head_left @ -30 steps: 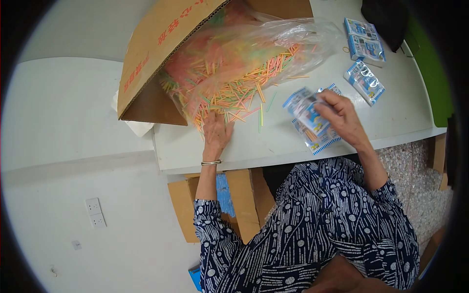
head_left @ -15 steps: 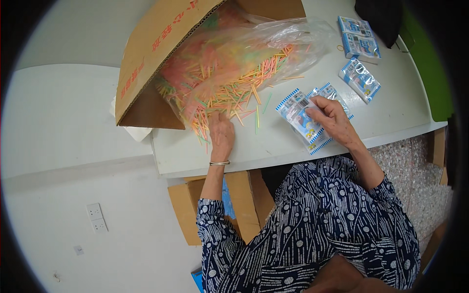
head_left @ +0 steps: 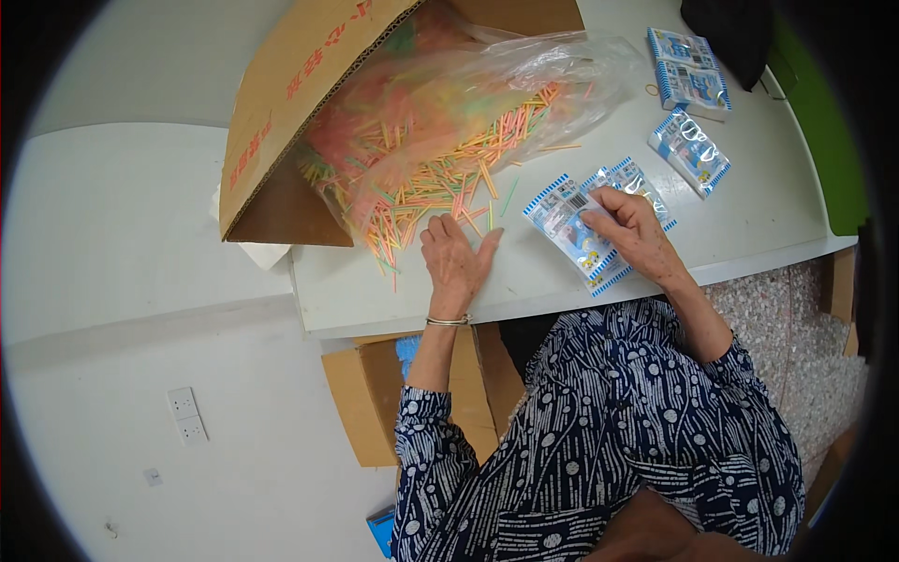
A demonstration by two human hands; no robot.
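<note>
The person's left hand (head_left: 459, 265) rests at the near edge of a pile of thin coloured sticks (head_left: 440, 192), its fingers bent downward and its thumb spread wide to the right; the undersides of the fingertips are hidden, so whether a stick lies beneath them cannot be told. Most of the pile lies beyond and to the left of this hand, with a few loose sticks just past the thumb. Farther right, the right hand (head_left: 639, 234) pinches a blue-and-white packet (head_left: 562, 220) between thumb and fingers, above other packets (head_left: 641, 181) that it partly covers. The held packet lies well apart from the left hand.

At the left, a cardboard box (head_left: 295, 108) stands tilted with its opening toward the right. Out of it spreads a clear plastic bag (head_left: 599, 70) holding pink, yellow, orange and green sticks, many of them spilled onto the white table (head_left: 740, 214). Below the table edge, an open carton (head_left: 356, 407) contains something blue (head_left: 407, 351). At the right lie a single packet (head_left: 690, 153) and, beyond it, two packets (head_left: 691, 73) side by side.
</note>
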